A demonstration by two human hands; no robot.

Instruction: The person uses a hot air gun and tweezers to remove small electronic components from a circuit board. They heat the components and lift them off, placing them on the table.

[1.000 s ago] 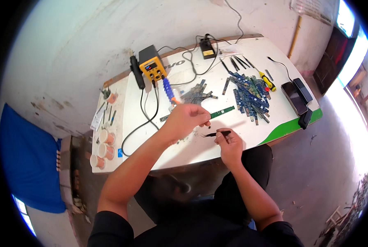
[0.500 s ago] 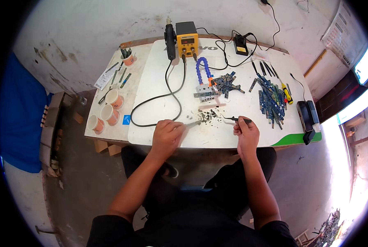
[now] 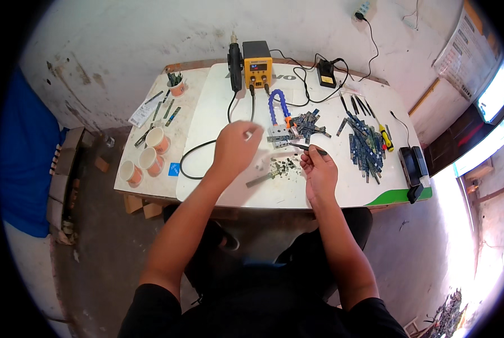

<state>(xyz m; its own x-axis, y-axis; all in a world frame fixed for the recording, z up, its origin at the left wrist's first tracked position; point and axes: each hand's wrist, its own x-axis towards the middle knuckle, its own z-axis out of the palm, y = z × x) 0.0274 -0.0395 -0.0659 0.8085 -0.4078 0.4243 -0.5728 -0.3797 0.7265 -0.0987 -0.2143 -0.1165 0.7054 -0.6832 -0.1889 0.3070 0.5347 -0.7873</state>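
My left hand (image 3: 236, 147) is over the table just left of the metal block (image 3: 280, 135), fingers loosely bent and slightly blurred, with nothing seen in them. Below it a flat grey strip (image 3: 257, 180) lies on the white board. My right hand (image 3: 320, 169) pinches black tweezers (image 3: 309, 149); their tips point left, close to the block's lower right side. A narrow circuit board strip (image 3: 278, 138) lies across the block. Small dark chips (image 3: 286, 165) are scattered between my hands. Behind the block rises a blue jointed hose (image 3: 272, 104) with an orange nozzle.
Circuit board strips (image 3: 366, 146) are heaped at the right, with a smaller pile (image 3: 310, 125) beside the block. A yellow soldering station (image 3: 257, 65) and black hot-air handle (image 3: 234, 65) stand behind. Paper cups (image 3: 150, 160) stand left; a yellow screwdriver (image 3: 386, 138) and a black case (image 3: 411, 168) lie right.
My left hand has let go of the grey strip and moved up and right toward the metal block. My right hand has brought the tweezers up and left toward the block.
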